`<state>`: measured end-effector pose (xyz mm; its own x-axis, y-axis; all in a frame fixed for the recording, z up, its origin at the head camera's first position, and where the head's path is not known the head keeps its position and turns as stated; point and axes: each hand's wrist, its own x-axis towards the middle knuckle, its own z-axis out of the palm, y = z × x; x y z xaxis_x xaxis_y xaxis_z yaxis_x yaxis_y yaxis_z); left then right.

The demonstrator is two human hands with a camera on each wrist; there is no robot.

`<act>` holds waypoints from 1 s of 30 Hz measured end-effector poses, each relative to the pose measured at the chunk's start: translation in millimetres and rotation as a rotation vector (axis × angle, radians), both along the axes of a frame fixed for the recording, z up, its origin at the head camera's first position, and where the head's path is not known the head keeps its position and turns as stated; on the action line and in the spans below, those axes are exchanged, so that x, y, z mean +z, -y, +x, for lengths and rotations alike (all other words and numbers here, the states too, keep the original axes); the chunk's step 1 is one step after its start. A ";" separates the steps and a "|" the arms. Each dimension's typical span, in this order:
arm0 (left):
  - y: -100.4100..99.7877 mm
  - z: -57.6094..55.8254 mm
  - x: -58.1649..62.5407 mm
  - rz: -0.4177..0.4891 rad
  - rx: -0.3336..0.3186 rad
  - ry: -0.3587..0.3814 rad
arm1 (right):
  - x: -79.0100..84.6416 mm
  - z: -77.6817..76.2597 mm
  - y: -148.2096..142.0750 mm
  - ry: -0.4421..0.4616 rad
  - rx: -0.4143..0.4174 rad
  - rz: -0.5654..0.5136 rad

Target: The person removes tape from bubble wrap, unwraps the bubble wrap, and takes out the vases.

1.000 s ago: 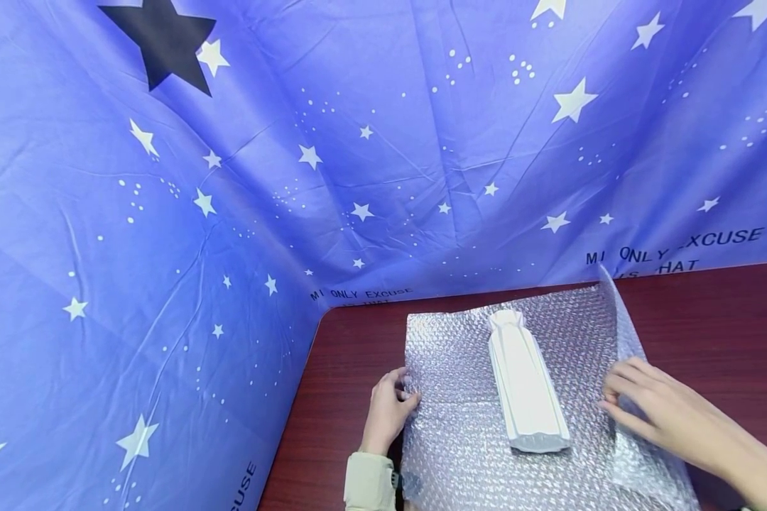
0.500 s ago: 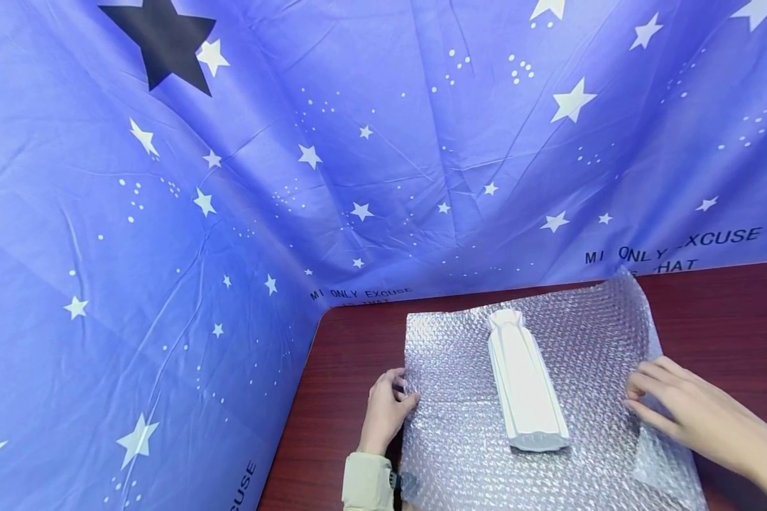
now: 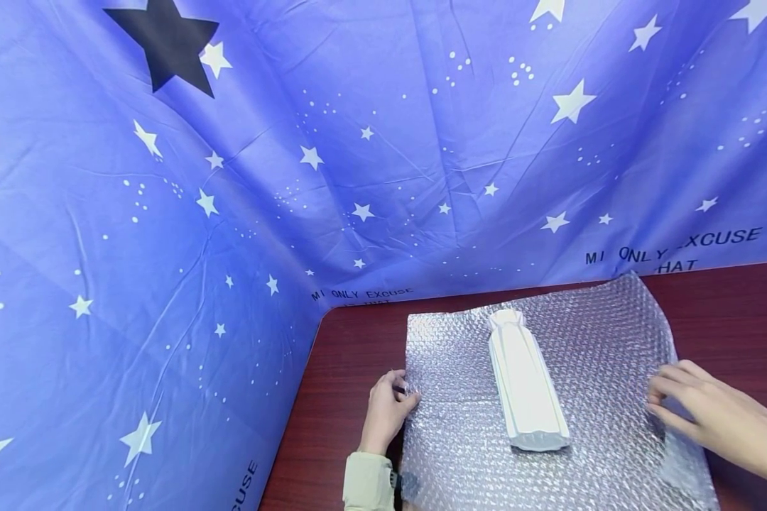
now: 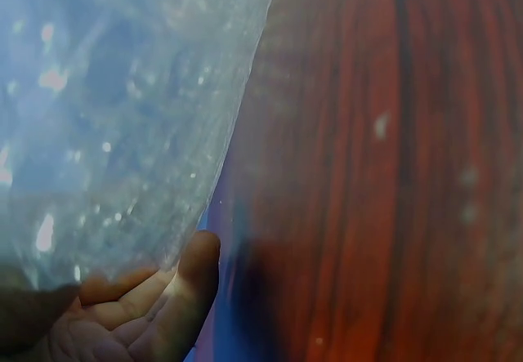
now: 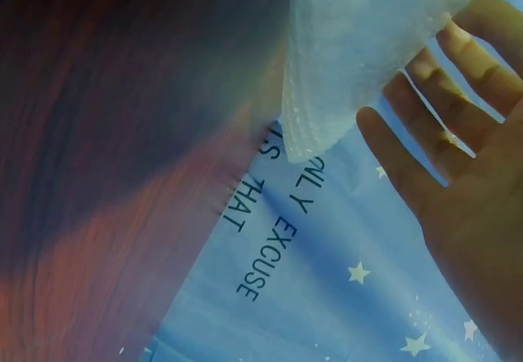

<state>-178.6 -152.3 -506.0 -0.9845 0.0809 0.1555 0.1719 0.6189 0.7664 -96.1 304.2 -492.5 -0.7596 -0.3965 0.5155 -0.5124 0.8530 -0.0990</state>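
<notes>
A white fluted vase (image 3: 527,387) lies on its side on a sheet of clear bubble wrap (image 3: 454,369), its narrow neck away from me and its wider end toward me. At the sheet's left edge, my left hand (image 3: 386,411) pinches the wrap between thumb and fingers; the left wrist view shows fingers (image 4: 192,284) right at that border. My right hand (image 3: 703,404) holds the opposite edge, which curves up off the table. In the right wrist view, its fingers (image 5: 413,113) reach behind the raised wrap (image 5: 351,60), slightly spread.
Beneath the sheet is a dark red wood-grain table (image 3: 332,369). Blue cloth with white stars (image 3: 454,142) hangs behind the table and along its left side. The far corner of the wrap stands up near the back cloth.
My right hand has moved right, drawing its edge of the bubble wrap outward so the folded-over side opens flatter. The vase and my left hand stay in place.
</notes>
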 end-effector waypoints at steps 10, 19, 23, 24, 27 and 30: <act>2.8 0.0 1.6 0.056 0.015 0.015 | -9.3 0.1 -9.4 0.102 -0.093 0.048; 5.4 0.9 5.3 0.091 -0.004 0.032 | -7.8 0.8 -17.2 0.049 -0.096 0.011; 5.7 1.8 8.0 0.130 -0.023 0.047 | -7.6 1.7 -20.5 0.036 -0.076 -0.010; 5.9 2.1 8.7 0.135 -0.025 0.049 | -7.3 1.9 -21.2 0.041 -0.077 -0.010; 6.5 3.5 10.7 0.143 -0.026 0.058 | -6.7 2.2 -22.8 0.050 -0.079 -0.007; 7.4 5.7 13.8 0.160 -0.032 0.076 | -7.2 2.4 -24.5 0.043 -0.084 -0.009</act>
<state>-172.9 -159.7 -492.1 -0.9912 0.0923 0.0946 0.1276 0.4833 0.8661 -93.7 328.7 -499.6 -0.8116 -0.3257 0.4849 -0.4339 0.8920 -0.1271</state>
